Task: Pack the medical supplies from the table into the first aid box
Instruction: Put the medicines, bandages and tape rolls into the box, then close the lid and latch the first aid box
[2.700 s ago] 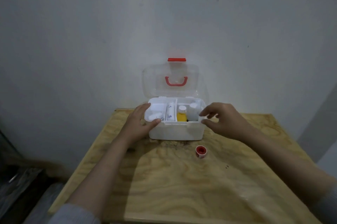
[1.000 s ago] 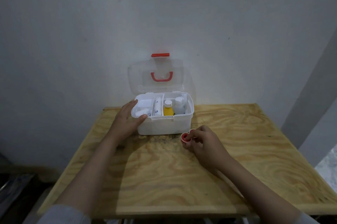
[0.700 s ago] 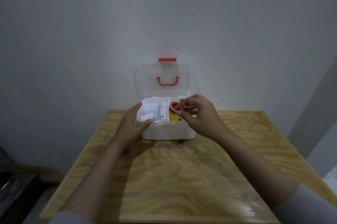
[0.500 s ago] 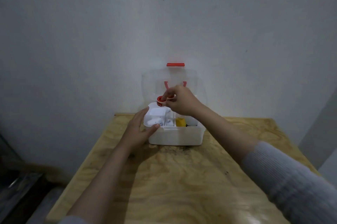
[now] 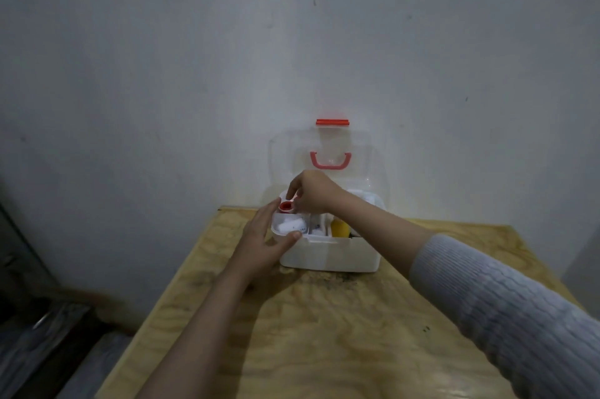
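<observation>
A white first aid box [image 5: 328, 257] stands open at the back of the wooden table [image 5: 324, 333], its clear lid [image 5: 357, 152] with a red handle upright against the wall. My right hand [image 5: 313, 192] pinches a small red tape roll [image 5: 286, 205] over the box's back left compartment. My left hand [image 5: 264, 241] grips the box's left end, thumb on the front rim. Inside lie white wrapped items [image 5: 290, 225] at the left and a yellow bottle [image 5: 340, 227] in the middle. My right arm hides the right compartments.
A stained grey wall rises directly behind the box. The table's left edge [image 5: 168, 285] drops to dark objects on the floor [image 5: 35, 333]. Bare plywood stretches in front of the box.
My right hand picked the red tape roll off the table, carried it up over the box and lowered it to the back left compartment. My left hand stayed on the box.
</observation>
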The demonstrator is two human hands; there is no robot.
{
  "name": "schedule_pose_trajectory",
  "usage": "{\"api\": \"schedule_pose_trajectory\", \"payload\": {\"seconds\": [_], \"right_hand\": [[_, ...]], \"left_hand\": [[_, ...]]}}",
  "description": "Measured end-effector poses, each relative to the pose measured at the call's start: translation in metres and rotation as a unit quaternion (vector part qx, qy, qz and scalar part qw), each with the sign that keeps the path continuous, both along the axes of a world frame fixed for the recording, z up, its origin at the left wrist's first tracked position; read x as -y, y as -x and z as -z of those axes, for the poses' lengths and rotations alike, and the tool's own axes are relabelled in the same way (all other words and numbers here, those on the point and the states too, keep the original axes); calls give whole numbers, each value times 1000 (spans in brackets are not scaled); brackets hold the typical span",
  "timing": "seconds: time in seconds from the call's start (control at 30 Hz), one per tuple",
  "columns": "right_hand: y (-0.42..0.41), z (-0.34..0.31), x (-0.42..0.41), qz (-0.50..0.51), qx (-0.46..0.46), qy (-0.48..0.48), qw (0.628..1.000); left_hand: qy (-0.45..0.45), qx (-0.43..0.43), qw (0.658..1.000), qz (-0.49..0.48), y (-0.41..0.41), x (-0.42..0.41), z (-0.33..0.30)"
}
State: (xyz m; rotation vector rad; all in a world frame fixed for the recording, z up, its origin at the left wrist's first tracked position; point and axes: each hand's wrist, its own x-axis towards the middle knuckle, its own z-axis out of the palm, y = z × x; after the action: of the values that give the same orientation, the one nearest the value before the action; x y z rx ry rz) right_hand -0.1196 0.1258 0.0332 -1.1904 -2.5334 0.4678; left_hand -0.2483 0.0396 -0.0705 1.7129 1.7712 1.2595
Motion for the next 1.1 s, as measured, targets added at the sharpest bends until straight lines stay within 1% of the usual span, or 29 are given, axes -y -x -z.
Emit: {"api": "schedule_pose_trajectory", "payload": {"seconds": [0.07, 0.13, 0.23, 0.3, 0.37, 0.47, 0.53, 0.73, 0.87, 0.97, 1.03, 1.1], "right_hand": [[-8, -8, -1, 1, -29, -30, 999], [-20, -19, -2, 13, -84, -85, 993], [-40, -35, -8, 62, -154, -202, 965], [-53, -44, -16, 103, -159, -262, 946], [-64, -50, -25, 138, -143, -286, 937], [-75, -50, -36, 167, -108, -269, 942], [-79, -46, -38, 169, -110, -253, 946], [-79, -35, -14, 151, -208, -236, 937], [-83, -14, 13, 139, -234, -239, 932], [-89, 9, 33, 124, -243, -241, 931], [-93, 26, 44, 114, -244, -234, 934], [-98, 41, 52, 100, -232, -222, 942]], "left_hand": [[1, 4, 1000, -1, 0, 0, 0], [-1, 7, 1000, -1, 0, 1, -1], [-3, 17, 1000, 1, 0, 1, -1], [-2, 24, 1000, 3, -1, 2, -1], [-3, 26, 1000, 5, -1, 3, -3], [-4, 21, 1000, 7, -2, 5, -6], [-3, 15, 1000, 6, -2, 5, -8], [10, 18, 1000, -4, -8, 7, -7], [-7, 13, 998, -59, -11, 12, -6], [-63, -34, 993, -91, -16, 17, -9], [-119, -104, 982, -100, -18, 20, -13], [-178, -182, 962, -98, -20, 21, -17]]}}
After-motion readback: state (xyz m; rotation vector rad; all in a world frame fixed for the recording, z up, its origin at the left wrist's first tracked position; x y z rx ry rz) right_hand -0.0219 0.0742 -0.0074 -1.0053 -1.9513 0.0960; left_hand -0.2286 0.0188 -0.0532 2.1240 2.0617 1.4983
